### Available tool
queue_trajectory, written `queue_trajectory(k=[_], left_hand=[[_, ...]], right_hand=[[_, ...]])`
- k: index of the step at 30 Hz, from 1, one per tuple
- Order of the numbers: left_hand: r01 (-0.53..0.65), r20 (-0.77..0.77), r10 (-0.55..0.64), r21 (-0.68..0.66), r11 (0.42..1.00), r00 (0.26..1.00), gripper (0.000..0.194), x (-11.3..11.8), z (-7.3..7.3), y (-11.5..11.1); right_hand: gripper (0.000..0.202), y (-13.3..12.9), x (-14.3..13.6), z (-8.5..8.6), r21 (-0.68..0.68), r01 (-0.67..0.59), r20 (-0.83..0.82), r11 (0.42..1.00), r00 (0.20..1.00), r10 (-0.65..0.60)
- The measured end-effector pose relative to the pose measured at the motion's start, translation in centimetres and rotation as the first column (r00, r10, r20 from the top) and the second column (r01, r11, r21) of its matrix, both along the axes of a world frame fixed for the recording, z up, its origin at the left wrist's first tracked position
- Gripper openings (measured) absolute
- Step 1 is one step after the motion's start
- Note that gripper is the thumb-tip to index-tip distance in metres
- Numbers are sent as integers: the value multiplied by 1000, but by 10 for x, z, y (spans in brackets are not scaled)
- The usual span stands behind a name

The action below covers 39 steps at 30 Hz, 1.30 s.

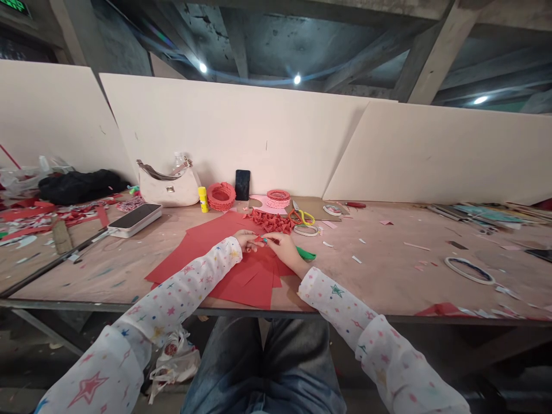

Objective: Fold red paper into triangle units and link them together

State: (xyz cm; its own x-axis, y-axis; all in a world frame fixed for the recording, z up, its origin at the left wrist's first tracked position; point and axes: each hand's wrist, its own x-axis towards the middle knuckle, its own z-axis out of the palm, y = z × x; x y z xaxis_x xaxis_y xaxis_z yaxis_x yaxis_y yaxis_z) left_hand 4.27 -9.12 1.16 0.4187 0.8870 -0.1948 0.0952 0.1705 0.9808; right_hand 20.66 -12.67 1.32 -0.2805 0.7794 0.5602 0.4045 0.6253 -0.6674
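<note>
A: What lies around the red paper sheets (248, 284)?

B: At their far edge you have a heap of folded red paper pieces (269, 221). Beyond them stand a yellow glue stick (203, 199), a red paper ring (221, 196), a stack of pink-red rings (278, 199) and a black phone (242, 185), which leans on the white board (241, 138). Left of the sheets are a pale handbag (169, 188) and a white device with a dark top (135, 221).

A: And what stands in the way?

B: The heap sits just past your fingers. To the right of it are yellow-handled scissors (307, 217) and a tape roll (306, 230); a green object (306, 253) is beside your right wrist, partly hidden by it. Paper scraps dot the table (379, 282) right of the sheets.

A: Where is the small red paper piece (259, 239), and how does it point?

B: It's above the far part of the sheets, between your fingertips. It seems to run roughly left to right, but your fingers cover too much to confirm its long axis or which end leads.

A: How are the hands?

B: Your left hand (249, 241) has its fingers curled, holding the piece from the left; your right hand (281, 245) pinches at its right side, thumb and fingers close together.
</note>
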Motion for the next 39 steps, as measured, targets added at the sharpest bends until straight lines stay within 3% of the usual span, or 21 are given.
queue_trajectory(k=[8, 19, 31, 35, 39], left_hand=[[-10, -56, 10, 11, 1000, 998, 22, 3, 1, -3], [16, -76, 3, 243, 970, 997, 10, 8, -1, -11], [189, -121, -156, 343, 920, 980, 8, 12, 0, -21], [173, -130, -134, 366, 914, 982, 7, 11, -4, -17], [100, -100, -66, 389, 916, 993, 20, 8, -9, -10]], right_hand=[[20, -7, -2, 6, -16, -38, 23, 999, 999, 38], [18, -6, -1, 6, -58, -80, -26, 995, 997, 79], [13, 1, -1, 1, -92, -78, -97, 993, 993, 69], [12, 1, -1, 2, -130, -92, -120, 987, 990, 76], [13, 3, 1, 4, -163, -86, -166, 983, 984, 58]])
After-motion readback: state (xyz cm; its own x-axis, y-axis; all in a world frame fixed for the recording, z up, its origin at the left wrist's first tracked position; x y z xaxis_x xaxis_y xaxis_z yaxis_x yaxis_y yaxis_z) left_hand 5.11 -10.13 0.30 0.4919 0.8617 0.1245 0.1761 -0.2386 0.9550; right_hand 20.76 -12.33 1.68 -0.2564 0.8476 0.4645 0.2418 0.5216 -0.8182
